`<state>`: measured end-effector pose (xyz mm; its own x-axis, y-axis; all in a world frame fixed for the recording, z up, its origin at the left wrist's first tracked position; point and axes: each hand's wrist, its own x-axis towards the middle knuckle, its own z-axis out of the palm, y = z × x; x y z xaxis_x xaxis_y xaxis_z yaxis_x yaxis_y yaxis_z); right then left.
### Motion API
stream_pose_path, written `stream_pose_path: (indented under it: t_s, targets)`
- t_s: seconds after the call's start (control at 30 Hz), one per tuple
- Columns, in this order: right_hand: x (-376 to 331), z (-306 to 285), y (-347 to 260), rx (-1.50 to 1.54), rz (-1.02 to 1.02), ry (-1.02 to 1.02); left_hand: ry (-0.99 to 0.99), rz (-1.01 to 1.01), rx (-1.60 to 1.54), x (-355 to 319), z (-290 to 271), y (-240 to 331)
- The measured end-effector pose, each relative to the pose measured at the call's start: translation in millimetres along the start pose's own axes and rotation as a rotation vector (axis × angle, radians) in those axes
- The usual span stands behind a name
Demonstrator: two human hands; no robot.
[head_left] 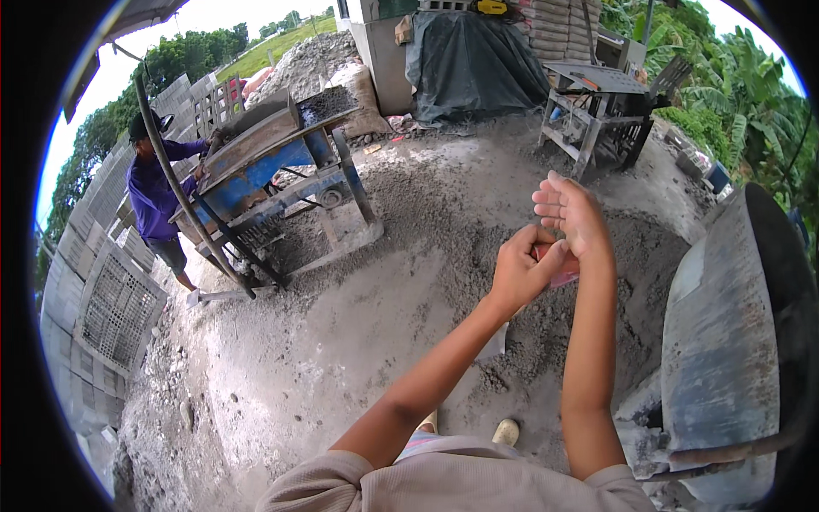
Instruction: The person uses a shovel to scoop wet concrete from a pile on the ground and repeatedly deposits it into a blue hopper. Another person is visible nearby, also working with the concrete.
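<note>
Hands meet in front of the person's chest, above a grey heap of sand-and-cement mix (478, 230) spread over the ground. The left hand (522, 271) is curled shut, its fingers folded around a small reddish-pink thing (559, 266) of which only a short strip shows between the two hands. The right hand (570, 212) stands open and upright, fingers straight and together, palm turned toward the left hand, its lower edge pressed against that reddish thing. So the thing lies just right of the left fist and at the base of the right palm, its long axis running roughly across, from left hand to right. The left hand has the actual hold; the right only touches. What the thing is cannot be told: it looks flat and smooth, reddish on the upper side and paler pink lower down, mostly hidden by the fingers.

Below the hands, on the ground near the person's feet, a pale sandal toe (506, 432) peeks out. At the right edge of the ground stands a large grey drum of a mixer (725, 358), crusted with dried cement. Toward the far left edge a blue block-making machine (273, 162) stands with dark mix in its hopper, and another person in a purple shirt (153, 192) leans at it. Stacks of grey hollow blocks (111, 299) line the left side, and a metal frame table (597, 111) stands at the far right.
</note>
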<state>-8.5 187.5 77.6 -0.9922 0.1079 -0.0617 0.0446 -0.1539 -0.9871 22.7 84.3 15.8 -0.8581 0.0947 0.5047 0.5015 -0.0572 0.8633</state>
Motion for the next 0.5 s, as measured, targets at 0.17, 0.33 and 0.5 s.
stream_pose_path:
  t_s: [0.17,0.33,0.5]
  targets:
    - [5.3,-1.3,1.3,-0.008,0.006,-0.003,-0.015,0.014,0.033,2.6,-0.2,-5.4]
    - [6.7,-4.6,1.8,-0.007,0.011,-0.013,-0.013,-0.009,0.028,1.2,2.5,-6.4]
    - [-0.4,-5.6,2.6,-0.011,0.002,-0.008,-0.027,-0.034,0.010,-5.0,2.1,0.0]
